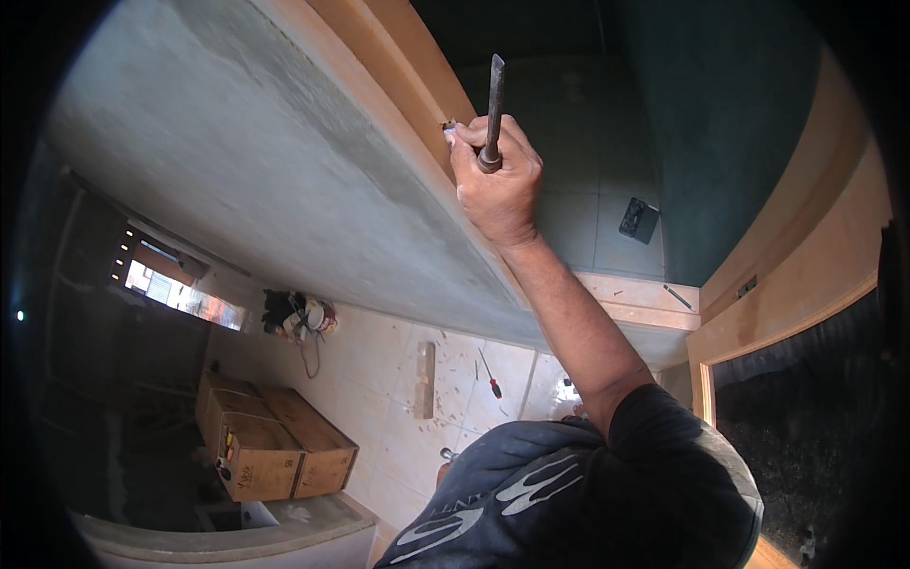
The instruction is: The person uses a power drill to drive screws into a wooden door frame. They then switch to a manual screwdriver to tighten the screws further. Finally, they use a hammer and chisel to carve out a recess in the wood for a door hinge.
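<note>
My right hand (pixel 498 180) is raised to the wooden door frame (pixel 403 62). Its fingers are closed around a chisel (pixel 495 104), whose dark metal blade sticks up past the knuckles; the grip is hidden in the palm. Thumb and fingertip touch the edge of a small rough-edged recess (pixel 448 126) cut into the frame. Low down beside my dark shirt, only a sliver of my left hand (pixel 443 472) shows, at the metal head of a hammer (pixel 449 455). The rest of that hand and the handle are hidden by my body.
On the tiled floor lie a wooden block (pixel 425 379), a red-handled screwdriver (pixel 494 387) and scattered chips. Cardboard boxes (pixel 275 441) stand at left, near a bundle (pixel 299 315) by the grey wall. A dark case (pixel 639 220) lies beyond the doorway; a wooden door (pixel 806 275) is at right.
</note>
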`<control>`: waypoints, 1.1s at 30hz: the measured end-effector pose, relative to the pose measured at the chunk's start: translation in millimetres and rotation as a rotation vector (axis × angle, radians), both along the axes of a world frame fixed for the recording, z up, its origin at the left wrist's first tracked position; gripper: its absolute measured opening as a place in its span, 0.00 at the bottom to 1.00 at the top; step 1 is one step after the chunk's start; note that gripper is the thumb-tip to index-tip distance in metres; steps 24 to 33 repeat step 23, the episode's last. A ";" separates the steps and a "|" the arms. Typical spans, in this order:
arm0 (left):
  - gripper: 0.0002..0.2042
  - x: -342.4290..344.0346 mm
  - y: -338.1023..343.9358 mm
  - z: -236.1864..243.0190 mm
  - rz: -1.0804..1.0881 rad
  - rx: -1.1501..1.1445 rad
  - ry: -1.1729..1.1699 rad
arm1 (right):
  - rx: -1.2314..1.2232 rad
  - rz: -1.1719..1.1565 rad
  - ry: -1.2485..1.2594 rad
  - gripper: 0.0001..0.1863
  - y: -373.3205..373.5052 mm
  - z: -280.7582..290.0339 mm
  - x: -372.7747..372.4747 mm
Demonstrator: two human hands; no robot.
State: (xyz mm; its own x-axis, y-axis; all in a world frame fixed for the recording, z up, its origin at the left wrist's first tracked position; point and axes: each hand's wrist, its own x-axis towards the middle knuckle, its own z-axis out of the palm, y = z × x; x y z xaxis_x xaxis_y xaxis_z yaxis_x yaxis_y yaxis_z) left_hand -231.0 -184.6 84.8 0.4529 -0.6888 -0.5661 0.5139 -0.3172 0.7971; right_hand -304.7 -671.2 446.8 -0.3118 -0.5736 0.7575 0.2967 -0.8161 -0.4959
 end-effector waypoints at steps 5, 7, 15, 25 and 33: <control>0.10 4.4 2.5 -2.3 0.002 -0.008 0.023 | 0.088 0.240 0.144 0.08 2.5 -0.8 -24.9; 0.10 6.1 0.9 -4.4 0.000 -0.012 0.031 | 0.164 0.371 0.265 0.11 5.7 -1.5 -39.6; 0.10 18.6 -11.0 -14.9 -0.044 -0.031 0.102 | 0.061 0.254 0.327 0.14 11.3 6.9 -39.0; 0.14 27.4 -50.5 -2.3 -0.334 0.010 -0.184 | 0.131 0.451 0.365 0.16 2.4 -8.0 -47.2; 0.14 27.4 -50.5 -2.3 -0.334 0.010 -0.184 | 0.131 0.451 0.365 0.16 2.4 -8.0 -47.2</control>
